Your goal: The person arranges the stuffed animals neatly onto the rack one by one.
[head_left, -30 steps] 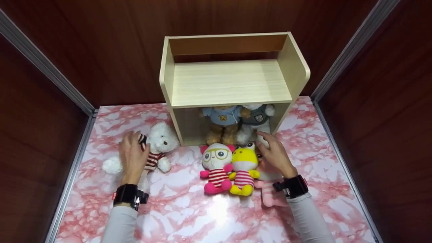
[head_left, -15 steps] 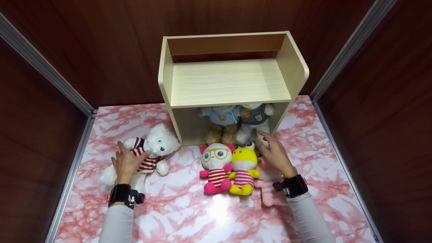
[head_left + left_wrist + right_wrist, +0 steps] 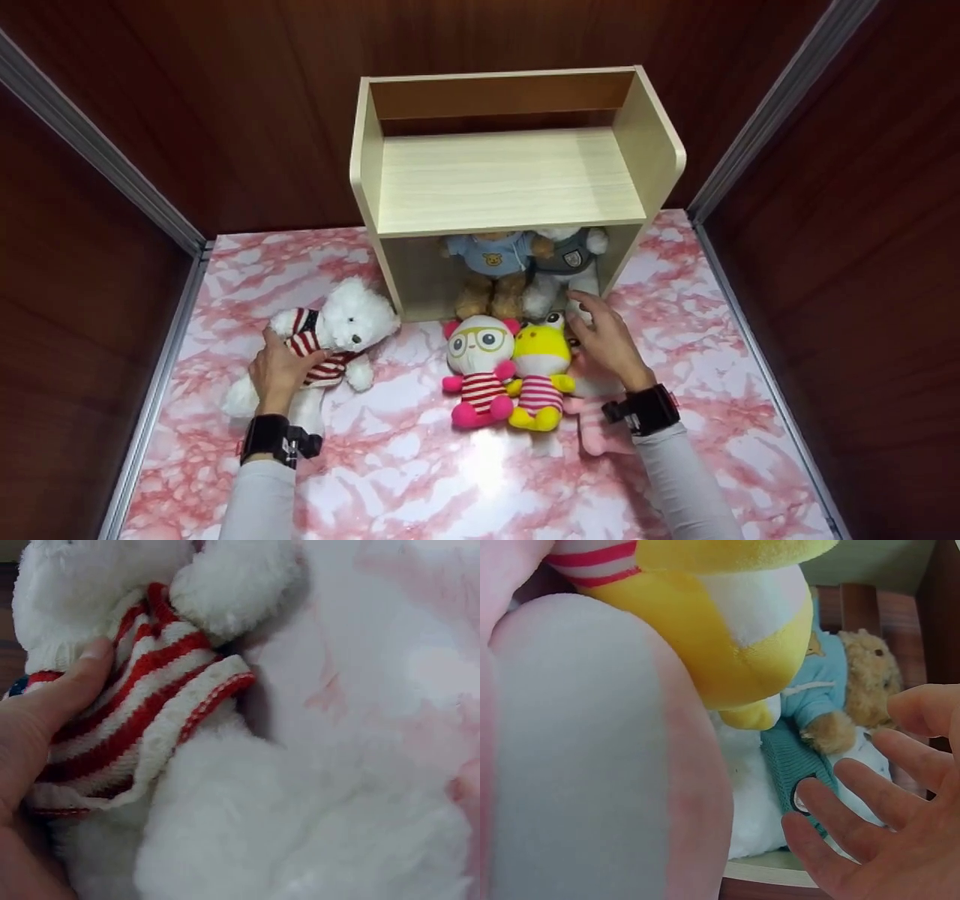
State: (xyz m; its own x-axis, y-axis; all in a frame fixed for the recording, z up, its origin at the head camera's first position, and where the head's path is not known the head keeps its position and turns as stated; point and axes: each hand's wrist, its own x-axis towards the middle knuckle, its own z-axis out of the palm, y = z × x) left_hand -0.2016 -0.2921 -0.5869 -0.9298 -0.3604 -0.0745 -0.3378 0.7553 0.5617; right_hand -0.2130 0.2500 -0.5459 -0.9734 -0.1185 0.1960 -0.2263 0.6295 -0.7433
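Observation:
A white teddy bear (image 3: 352, 319) in a red-and-white striped sweater lies on its back left of the shelf. My left hand (image 3: 281, 371) grips its body, thumb over the sweater (image 3: 142, 716) and the other fingers hidden at its side. My right hand (image 3: 611, 337) is held with loose, spread fingers in front of the shelf's lower right opening, and it holds nothing. Under that hand and wrist lies a pink plush toy (image 3: 596, 427), partly hidden. Beside it lie a yellow frog plush (image 3: 541, 360) and a pink panda plush (image 3: 480, 360) with glasses.
A pale wooden shelf (image 3: 510, 180) stands at the back. In its lower compartment a brown bear (image 3: 491, 259) in a blue top sits beside a white plush (image 3: 570, 259) in a dark green vest. Dark wood walls enclose the marbled pink tabletop (image 3: 405, 480).
My left hand has shifted slightly down and left along the white teddy bear, spread its fingers, then closed round the body. The bear has tilted a little. My right hand is nearly still.

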